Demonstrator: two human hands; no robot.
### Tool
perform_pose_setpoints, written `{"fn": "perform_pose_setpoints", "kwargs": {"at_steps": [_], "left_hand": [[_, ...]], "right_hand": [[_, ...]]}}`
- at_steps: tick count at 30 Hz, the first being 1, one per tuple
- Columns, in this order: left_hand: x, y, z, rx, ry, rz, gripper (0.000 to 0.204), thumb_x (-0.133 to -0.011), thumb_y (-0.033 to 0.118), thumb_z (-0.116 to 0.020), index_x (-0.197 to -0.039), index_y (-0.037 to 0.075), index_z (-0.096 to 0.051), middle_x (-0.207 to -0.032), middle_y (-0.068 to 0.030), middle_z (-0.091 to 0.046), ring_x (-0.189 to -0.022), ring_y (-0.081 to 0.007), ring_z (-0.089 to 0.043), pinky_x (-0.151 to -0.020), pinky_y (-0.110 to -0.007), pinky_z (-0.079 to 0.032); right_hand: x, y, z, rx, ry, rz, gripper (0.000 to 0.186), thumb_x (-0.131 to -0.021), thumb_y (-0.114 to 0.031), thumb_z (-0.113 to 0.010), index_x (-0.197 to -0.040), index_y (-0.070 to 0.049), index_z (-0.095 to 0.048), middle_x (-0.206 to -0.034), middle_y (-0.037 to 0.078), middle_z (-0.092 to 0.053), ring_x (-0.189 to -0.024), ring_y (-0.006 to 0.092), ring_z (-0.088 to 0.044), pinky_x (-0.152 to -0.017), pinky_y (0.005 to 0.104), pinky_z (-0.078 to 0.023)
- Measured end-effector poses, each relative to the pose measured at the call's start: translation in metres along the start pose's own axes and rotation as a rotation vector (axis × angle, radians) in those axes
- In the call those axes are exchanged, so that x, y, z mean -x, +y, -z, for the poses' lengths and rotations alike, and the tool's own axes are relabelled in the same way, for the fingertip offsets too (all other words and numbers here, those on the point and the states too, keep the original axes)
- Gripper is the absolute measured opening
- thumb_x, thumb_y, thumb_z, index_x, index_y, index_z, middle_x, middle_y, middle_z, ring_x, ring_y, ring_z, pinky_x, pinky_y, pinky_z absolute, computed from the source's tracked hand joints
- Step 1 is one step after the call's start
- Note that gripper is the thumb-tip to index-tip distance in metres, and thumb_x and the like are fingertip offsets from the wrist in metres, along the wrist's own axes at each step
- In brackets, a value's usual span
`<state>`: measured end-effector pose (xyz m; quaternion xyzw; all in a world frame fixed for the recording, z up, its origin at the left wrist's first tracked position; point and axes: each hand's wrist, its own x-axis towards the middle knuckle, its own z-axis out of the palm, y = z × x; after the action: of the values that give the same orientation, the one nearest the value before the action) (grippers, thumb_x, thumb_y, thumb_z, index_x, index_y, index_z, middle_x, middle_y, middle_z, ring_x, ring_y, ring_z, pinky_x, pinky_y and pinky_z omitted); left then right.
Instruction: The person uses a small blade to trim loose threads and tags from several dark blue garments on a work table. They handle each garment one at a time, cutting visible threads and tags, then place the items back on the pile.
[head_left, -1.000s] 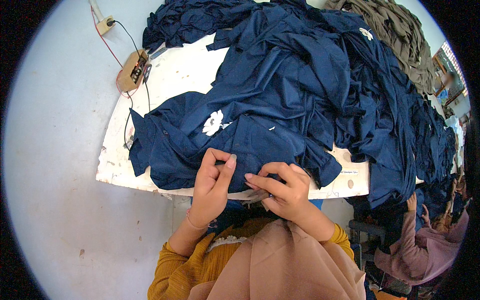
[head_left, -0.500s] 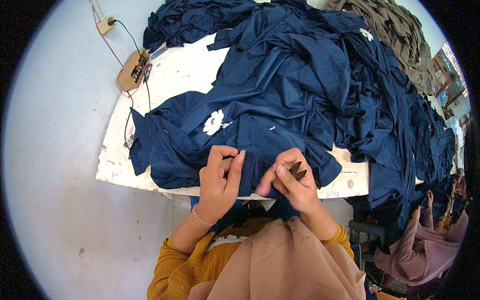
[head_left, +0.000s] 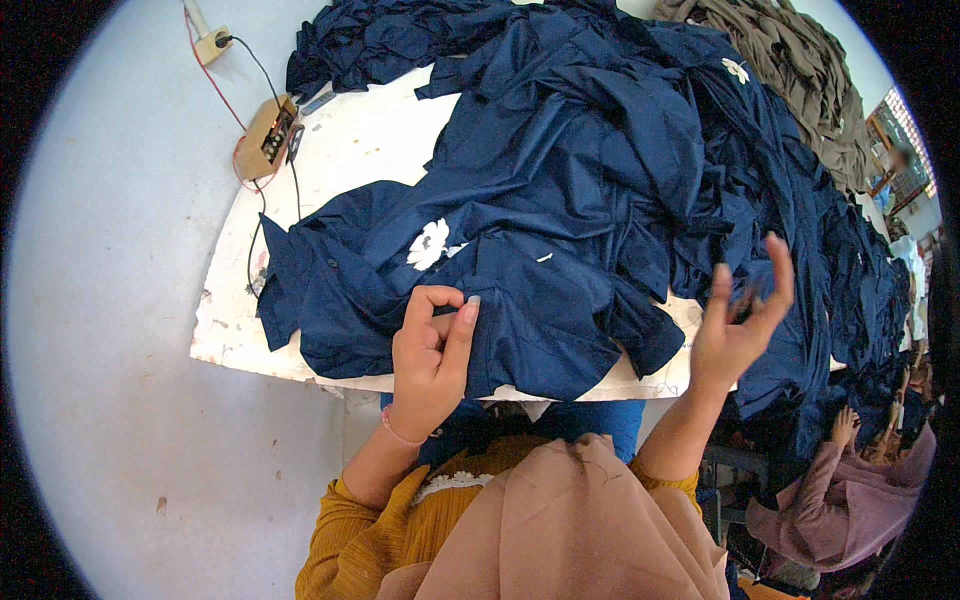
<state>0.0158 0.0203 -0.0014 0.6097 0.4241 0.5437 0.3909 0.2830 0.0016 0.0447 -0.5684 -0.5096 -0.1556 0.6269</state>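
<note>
A navy blue garment [head_left: 540, 310] with a small button lies rumpled over the near side of the table. My left hand [head_left: 432, 345] is closed in a pinch at its near part, thumb and forefinger together on the cloth. To the right of the garment, my right hand [head_left: 738, 335] is raised with its fingers spread, partly smeared by motion. A dark blur shows between those fingers, and I cannot make out whether the small dark-bladed snips are there. A white flower-shaped piece [head_left: 429, 244] and a small white scrap [head_left: 545, 257] lie on the navy cloth.
More navy garments [head_left: 790, 230] heap up along the right, with a brown-grey cloth pile [head_left: 790, 60] behind. A wooden box [head_left: 265, 140] with wires sits at the pale table's [head_left: 390, 130] left edge. Another person [head_left: 840, 500] is at the lower right.
My right hand has swung up and right, off the garment's near edge, its fingers spreading. The snips seen in it before are no longer distinct. The left hand has shifted slightly left, still pinching.
</note>
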Motion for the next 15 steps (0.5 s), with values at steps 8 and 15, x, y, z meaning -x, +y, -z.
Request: {"fn": "perform_pose_setpoints", "kwargs": {"at_steps": [8, 15], "left_hand": [[0.000, 0.003, -0.007, 0.060, -0.024, 0.003, 0.010, -0.100, 0.012, -0.058, -0.104, 0.004, -0.053, -0.060, 0.0030, -0.051, -0.056, -0.0003, -0.036, -0.050, -0.021, -0.026], [-0.014, 0.007, 0.024, -0.342, -0.411, -0.313, 0.034, -0.088, 0.028, -0.072, -0.107, 0.002, -0.063, -0.095, -0.0097, -0.066, -0.094, -0.0215, -0.062, -0.094, -0.036, -0.043]], "right_hand": [[0.059, -0.061, -0.032, -0.539, -0.974, -0.073, 0.025, -0.069, -0.006, -0.083, -0.087, -0.003, -0.066, -0.087, 0.009, -0.064, -0.079, 0.0209, -0.062, -0.068, 0.0291, -0.047], [0.051, -0.042, -0.044, -0.736, -0.599, -0.603, 0.020, -0.091, -0.009, -0.071, -0.078, -0.009, -0.055, -0.070, -0.006, -0.051, -0.064, 0.0029, -0.046, -0.060, 0.0202, -0.037]]}}
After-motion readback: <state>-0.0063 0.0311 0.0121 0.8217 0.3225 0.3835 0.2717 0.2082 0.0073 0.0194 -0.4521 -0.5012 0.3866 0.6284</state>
